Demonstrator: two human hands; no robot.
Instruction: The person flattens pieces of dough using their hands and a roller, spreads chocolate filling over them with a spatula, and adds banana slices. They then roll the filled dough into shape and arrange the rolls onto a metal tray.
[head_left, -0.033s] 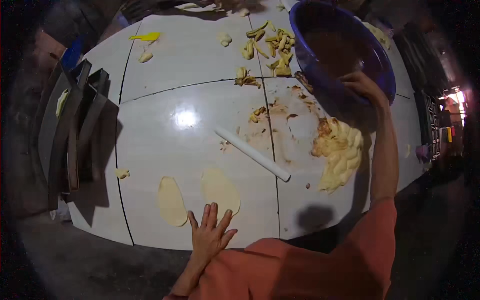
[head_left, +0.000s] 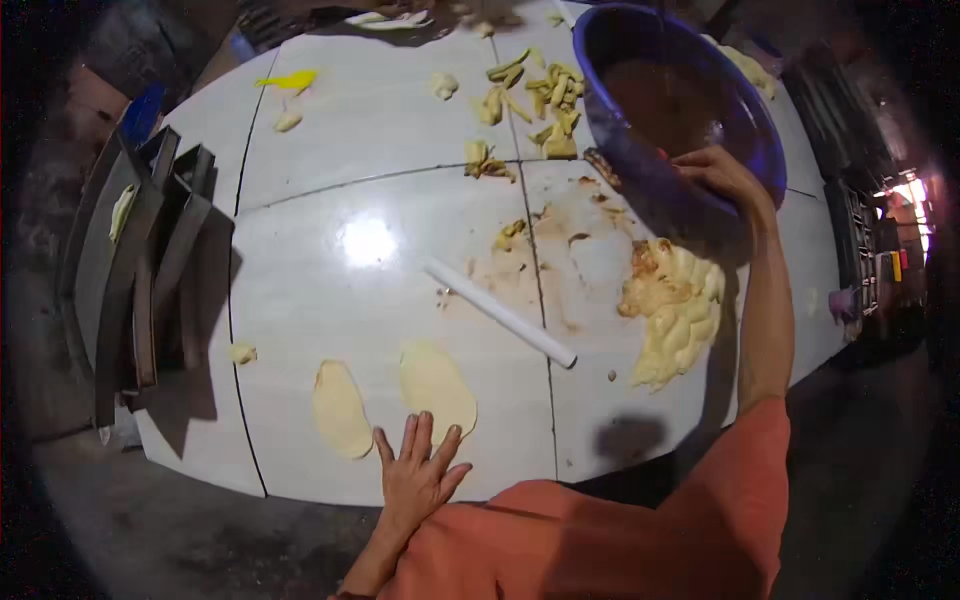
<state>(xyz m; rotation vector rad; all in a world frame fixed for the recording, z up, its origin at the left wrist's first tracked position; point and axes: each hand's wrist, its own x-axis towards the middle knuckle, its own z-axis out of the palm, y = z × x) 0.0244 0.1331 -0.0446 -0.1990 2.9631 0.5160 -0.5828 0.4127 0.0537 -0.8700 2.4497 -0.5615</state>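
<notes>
My left hand [head_left: 418, 478] lies with fingers spread, palm down on the tabletop. Its fingertips touch the lower edge of a flat oval dough sheet [head_left: 437, 388], and a second, narrower oval dough sheet [head_left: 341, 410] lies just left of it. My right hand [head_left: 722, 178] reaches to the near rim of a big purple basin [head_left: 598, 88] with a brown filling inside. The right fingers are curled together over the rim; a small red bit shows at their tips, its kind unclear. A white rolling pin [head_left: 500, 312] rests diagonally between my hands.
A lumpy mass of pale dough [head_left: 680, 315] with brown smears sits near my right forearm. Several yellowish dough strips [head_left: 555, 95] lie left of the basin. Dark metal trays [head_left: 150, 260] stand at the left edge. A yellow scraper [head_left: 290, 79] lies at the far left.
The view has shifted slightly. A small red bit now shows by my right fingertips at the basin rim. My left hand stays in place on the table.
</notes>
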